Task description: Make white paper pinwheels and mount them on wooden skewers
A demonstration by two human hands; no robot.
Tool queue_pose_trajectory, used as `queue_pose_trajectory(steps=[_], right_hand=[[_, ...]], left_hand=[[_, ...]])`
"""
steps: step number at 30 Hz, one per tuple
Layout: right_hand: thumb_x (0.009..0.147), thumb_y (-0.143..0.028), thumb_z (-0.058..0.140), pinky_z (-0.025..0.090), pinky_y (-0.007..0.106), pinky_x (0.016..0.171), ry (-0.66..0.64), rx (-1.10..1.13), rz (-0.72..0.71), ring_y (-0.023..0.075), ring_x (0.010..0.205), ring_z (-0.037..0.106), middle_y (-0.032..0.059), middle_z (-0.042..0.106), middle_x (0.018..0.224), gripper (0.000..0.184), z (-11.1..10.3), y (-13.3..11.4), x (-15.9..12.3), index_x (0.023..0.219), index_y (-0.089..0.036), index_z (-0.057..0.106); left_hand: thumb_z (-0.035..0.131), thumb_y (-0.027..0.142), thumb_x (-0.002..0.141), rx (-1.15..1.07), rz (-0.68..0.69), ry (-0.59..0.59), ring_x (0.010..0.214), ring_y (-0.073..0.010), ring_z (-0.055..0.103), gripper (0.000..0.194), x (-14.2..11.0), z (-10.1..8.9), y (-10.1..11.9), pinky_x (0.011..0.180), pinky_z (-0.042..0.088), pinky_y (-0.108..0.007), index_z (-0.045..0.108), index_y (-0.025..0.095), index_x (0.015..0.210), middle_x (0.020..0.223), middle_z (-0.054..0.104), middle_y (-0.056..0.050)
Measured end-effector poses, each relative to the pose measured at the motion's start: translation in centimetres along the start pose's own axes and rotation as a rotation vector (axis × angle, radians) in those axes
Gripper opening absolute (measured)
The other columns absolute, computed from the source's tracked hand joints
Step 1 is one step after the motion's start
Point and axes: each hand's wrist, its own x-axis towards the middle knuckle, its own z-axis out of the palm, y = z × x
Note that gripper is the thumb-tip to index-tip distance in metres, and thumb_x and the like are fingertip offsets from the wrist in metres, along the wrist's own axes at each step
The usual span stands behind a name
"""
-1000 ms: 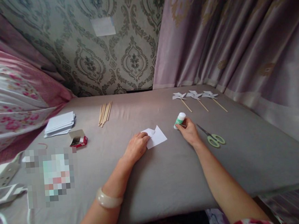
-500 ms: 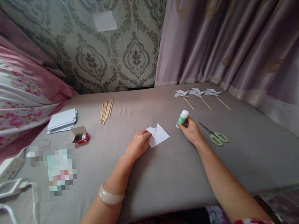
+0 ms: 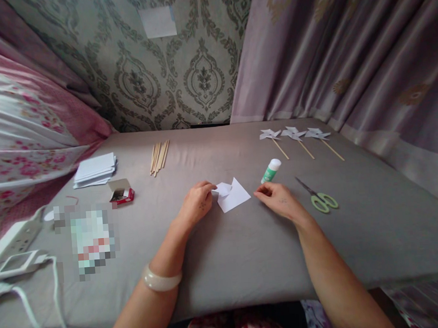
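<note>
A small white sheet of paper [image 3: 236,197], cut and partly folded over at its left, lies in the middle of the table. My left hand [image 3: 198,203] has its thumb and fingers closed at the paper's left flap. To the right of the sheet, my right hand [image 3: 279,199] holds nothing, its fingers loosely bent and apart from the paper. Just behind it stands a green and white glue stick [image 3: 270,171], capped in white. Green-handled scissors [image 3: 319,197] lie farther right.
Three paper pinwheels on sticks [image 3: 293,134] lie at the back right. Several wooden sticks [image 3: 160,158], a stack of white paper [image 3: 95,169] and a small open red box [image 3: 122,193] are to the left. A power strip [image 3: 16,243] with cables is at the left edge.
My right hand has let go of the glue stick, leaving it standing, and has moved slightly left toward the paper. My left hand has slid a little left along the flap. The view has shifted slightly.
</note>
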Motion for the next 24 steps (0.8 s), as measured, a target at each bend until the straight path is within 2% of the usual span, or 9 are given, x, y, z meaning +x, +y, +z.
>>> queue_pose_trajectory(steps=[4,9,15,21,24], right_hand=[[0.078,-0.029,0.055,0.047,0.03,0.069,-0.01,-0.012,-0.047,0.0186,0.073,0.065,0.0049,0.072,0.079,0.017,0.8,-0.9,-0.2,0.08,-0.02,0.068],[0.08,-0.026,0.053,0.047,0.03,0.07,-0.013,-0.059,-0.179,0.0167,0.072,0.062,0.005,0.069,0.083,0.018,1.4,-1.3,-0.3,0.085,-0.019,0.069],[0.081,-0.024,0.052,0.046,0.03,0.071,0.01,-0.115,-0.172,0.0163,0.071,0.06,0.0046,0.068,0.082,0.017,1.3,-1.3,-0.3,0.085,-0.019,0.068],[0.082,-0.023,0.053,0.047,0.029,0.069,-0.001,-0.066,-0.236,0.0152,0.069,0.06,0.0045,0.067,0.084,0.016,2.0,-1.8,-0.4,0.085,-0.019,0.068],[0.081,-0.022,0.059,0.048,0.031,0.075,-0.039,-0.052,-0.336,0.0172,0.081,0.061,0.005,0.067,0.094,0.012,2.8,-2.2,-0.7,0.088,-0.021,0.068]], left_hand=[[0.04,0.008,0.083,-0.018,-0.007,-0.022,0.094,-0.0181,0.063,0.033,-0.1,-0.1,0.2,0.086,0.048,-0.029,0.067,0.016,0.099,0.101,0.068,-0.009],[0.04,0.009,0.083,-0.047,0.01,-0.047,0.093,-0.0179,0.064,0.033,-0.1,0.1,0.5,0.085,0.049,-0.029,0.067,0.016,0.099,0.101,0.068,-0.009],[0.04,0.007,0.081,-0.06,0.013,-0.03,0.093,-0.0181,0.063,0.034,-0.2,0.0,0.1,0.085,0.048,-0.029,0.068,0.015,0.098,0.101,0.068,-0.009],[0.04,0.007,0.081,-0.093,0.033,-0.053,0.094,-0.0171,0.063,0.035,-0.1,0.0,0.5,0.086,0.048,-0.029,0.069,0.016,0.099,0.103,0.067,-0.009],[0.041,0.008,0.082,-0.107,0.081,-0.065,0.097,-0.0177,0.061,0.033,0.0,0.2,0.9,0.088,0.047,-0.03,0.069,0.017,0.097,0.103,0.068,-0.009]])
